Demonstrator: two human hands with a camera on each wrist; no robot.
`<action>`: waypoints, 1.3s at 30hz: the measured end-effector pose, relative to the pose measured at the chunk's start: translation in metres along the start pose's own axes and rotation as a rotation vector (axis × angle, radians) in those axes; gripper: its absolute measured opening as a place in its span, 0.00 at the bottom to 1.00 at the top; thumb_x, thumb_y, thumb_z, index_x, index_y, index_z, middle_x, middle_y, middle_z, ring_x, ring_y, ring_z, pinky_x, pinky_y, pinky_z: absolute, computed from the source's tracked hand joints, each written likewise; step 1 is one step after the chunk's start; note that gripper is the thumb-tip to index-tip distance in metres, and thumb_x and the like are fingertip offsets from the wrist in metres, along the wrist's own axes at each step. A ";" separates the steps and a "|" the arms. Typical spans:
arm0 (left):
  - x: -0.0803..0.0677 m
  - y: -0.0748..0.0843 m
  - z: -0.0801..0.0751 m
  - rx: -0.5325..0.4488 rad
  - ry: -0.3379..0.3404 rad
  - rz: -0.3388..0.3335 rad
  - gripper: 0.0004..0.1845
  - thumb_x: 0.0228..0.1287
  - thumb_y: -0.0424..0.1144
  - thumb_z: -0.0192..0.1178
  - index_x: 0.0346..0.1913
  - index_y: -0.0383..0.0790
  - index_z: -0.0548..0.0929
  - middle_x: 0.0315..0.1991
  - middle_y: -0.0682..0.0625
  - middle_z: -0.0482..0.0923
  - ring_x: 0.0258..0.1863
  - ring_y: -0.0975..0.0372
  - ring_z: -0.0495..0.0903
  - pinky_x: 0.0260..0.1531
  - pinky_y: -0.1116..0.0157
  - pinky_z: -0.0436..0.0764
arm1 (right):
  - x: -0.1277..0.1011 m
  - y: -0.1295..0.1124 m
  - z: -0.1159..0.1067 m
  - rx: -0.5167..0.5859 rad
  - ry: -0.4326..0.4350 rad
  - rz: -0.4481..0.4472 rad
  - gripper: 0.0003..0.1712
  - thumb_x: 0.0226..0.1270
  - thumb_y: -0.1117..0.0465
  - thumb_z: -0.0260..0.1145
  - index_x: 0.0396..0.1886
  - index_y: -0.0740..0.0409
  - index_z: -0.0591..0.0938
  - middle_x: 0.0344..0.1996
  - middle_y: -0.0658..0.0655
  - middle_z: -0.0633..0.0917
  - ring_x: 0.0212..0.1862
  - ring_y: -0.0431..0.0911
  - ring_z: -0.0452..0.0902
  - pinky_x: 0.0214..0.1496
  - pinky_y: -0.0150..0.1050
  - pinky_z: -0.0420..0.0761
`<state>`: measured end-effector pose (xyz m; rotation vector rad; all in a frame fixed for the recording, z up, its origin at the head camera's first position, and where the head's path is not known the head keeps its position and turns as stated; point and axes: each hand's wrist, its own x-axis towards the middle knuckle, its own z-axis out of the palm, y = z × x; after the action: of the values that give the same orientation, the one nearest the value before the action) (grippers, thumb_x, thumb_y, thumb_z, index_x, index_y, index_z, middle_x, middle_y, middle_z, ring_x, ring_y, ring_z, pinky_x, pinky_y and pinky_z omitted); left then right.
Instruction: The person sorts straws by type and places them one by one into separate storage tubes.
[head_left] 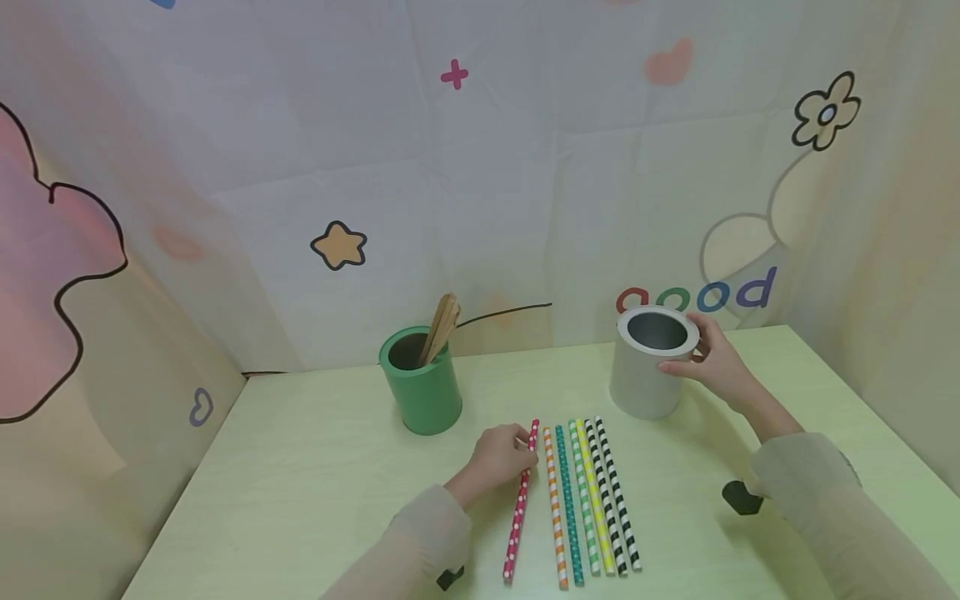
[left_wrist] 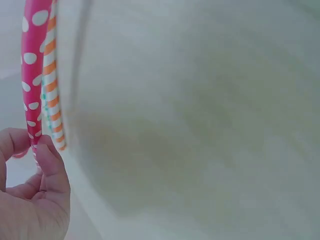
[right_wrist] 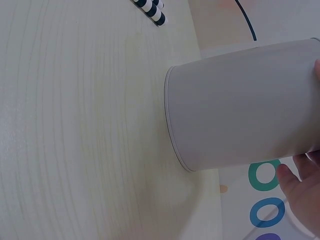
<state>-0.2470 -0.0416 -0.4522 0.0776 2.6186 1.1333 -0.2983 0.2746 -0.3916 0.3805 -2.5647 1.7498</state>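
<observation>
A pink paper straw with white dots (head_left: pixel 515 529) is pinched between the thumb and fingers of my left hand (head_left: pixel 497 457), at its upper part. In the left wrist view the same straw (left_wrist: pixel 33 65) rises from the fingertips. My right hand (head_left: pixel 718 364) holds a light grey cylindrical cup (head_left: pixel 643 385) near its rim, thumb on the front side and fingers round the right edge. The cup stands upright on the table, and its opening shows a dark grey inside. In the right wrist view, the cup's side (right_wrist: pixel 240 110) fills the middle.
Beside the pink straw lies a row of several patterned straws: orange-striped (head_left: pixel 556 508), teal (head_left: pixel 569 508), green-striped (head_left: pixel 584 500), yellow-striped (head_left: pixel 595 500) and black-striped (head_left: pixel 619 500). A green cup (head_left: pixel 427 400) at the back left holds flat wooden sticks (head_left: pixel 441 327). A printed cloth (head_left: pixel 495 192) hangs behind the table.
</observation>
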 end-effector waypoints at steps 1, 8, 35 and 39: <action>0.000 0.001 -0.003 -0.014 -0.005 0.013 0.13 0.53 0.39 0.60 0.42 0.39 0.76 0.24 0.52 0.74 0.20 0.63 0.72 0.20 0.72 0.72 | 0.000 0.000 0.000 0.003 0.000 -0.002 0.53 0.52 0.66 0.66 0.66 0.62 0.39 0.66 0.69 0.47 0.67 0.64 0.41 0.62 0.63 0.48; -0.004 0.015 -0.024 -0.108 -0.015 0.066 0.11 0.55 0.39 0.59 0.40 0.39 0.76 0.25 0.51 0.75 0.22 0.64 0.73 0.24 0.72 0.76 | -0.001 0.000 0.001 0.010 0.004 -0.018 0.52 0.52 0.66 0.66 0.66 0.64 0.40 0.65 0.69 0.48 0.67 0.64 0.42 0.62 0.63 0.49; -0.009 0.065 -0.104 -0.200 0.186 0.259 0.08 0.56 0.38 0.59 0.35 0.38 0.75 0.31 0.46 0.77 0.27 0.61 0.79 0.29 0.69 0.80 | 0.001 0.002 0.001 0.010 0.000 -0.012 0.52 0.52 0.66 0.65 0.66 0.62 0.40 0.65 0.67 0.49 0.67 0.63 0.42 0.62 0.62 0.50; -0.006 0.050 -0.102 -0.156 0.212 0.225 0.08 0.55 0.39 0.59 0.35 0.40 0.75 0.31 0.48 0.77 0.27 0.61 0.78 0.28 0.69 0.79 | 0.000 0.003 0.000 0.011 0.000 -0.017 0.52 0.53 0.66 0.65 0.66 0.62 0.40 0.65 0.67 0.49 0.67 0.63 0.42 0.62 0.63 0.50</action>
<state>-0.2735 -0.0794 -0.3484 0.2378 2.7461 1.4929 -0.2991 0.2751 -0.3942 0.4011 -2.5454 1.7592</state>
